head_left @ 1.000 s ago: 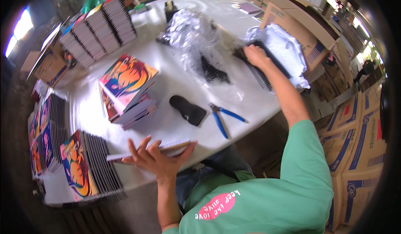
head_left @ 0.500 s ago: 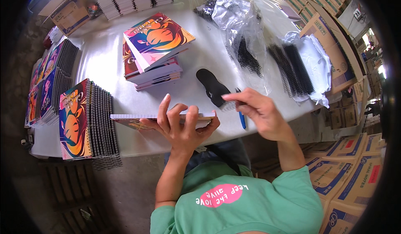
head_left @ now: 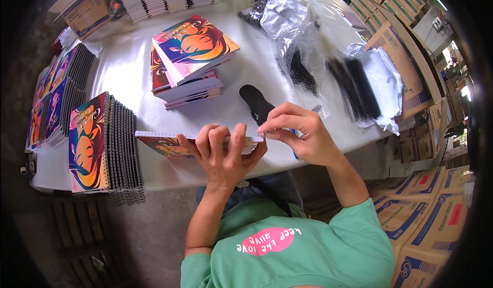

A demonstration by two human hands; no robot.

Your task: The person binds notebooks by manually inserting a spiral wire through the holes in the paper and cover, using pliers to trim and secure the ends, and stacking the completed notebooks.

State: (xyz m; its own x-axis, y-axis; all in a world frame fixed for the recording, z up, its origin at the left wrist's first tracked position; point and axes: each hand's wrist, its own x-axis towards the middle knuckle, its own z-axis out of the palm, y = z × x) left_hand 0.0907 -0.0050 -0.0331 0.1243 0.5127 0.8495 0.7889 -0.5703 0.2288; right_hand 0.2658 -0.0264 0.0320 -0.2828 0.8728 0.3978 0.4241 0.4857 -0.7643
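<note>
My left hand [head_left: 221, 152] grips a notebook [head_left: 169, 146] on edge at the table's front, fingers wrapped over its page block. Its colourful illustrated cover shows below the pages. At the notebook's right end, my right hand [head_left: 303, 136] pinches a small ridged piece, which looks like the end of a binding coil [head_left: 269, 131]. Most of that piece is hidden by the fingers. Behind the right hand shows the blue handle of a tool [head_left: 296, 154]; whether the hand touches it I cannot tell. A black flat pad [head_left: 254, 102] lies just beyond.
A loose notebook pile [head_left: 192, 51] stands ahead. Coil-bound stacks [head_left: 90, 141] line the left, with more white-paged stacks [head_left: 154, 0] at the back. Clear plastic wrap [head_left: 292, 21] and black coils [head_left: 354, 87] lie to the right. Cartons [head_left: 411, 206] crowd the lower right.
My right hand has moved left to the notebook's right end, and its fingers now meet the notebook's corner. My left hand keeps its hold on the notebook.
</note>
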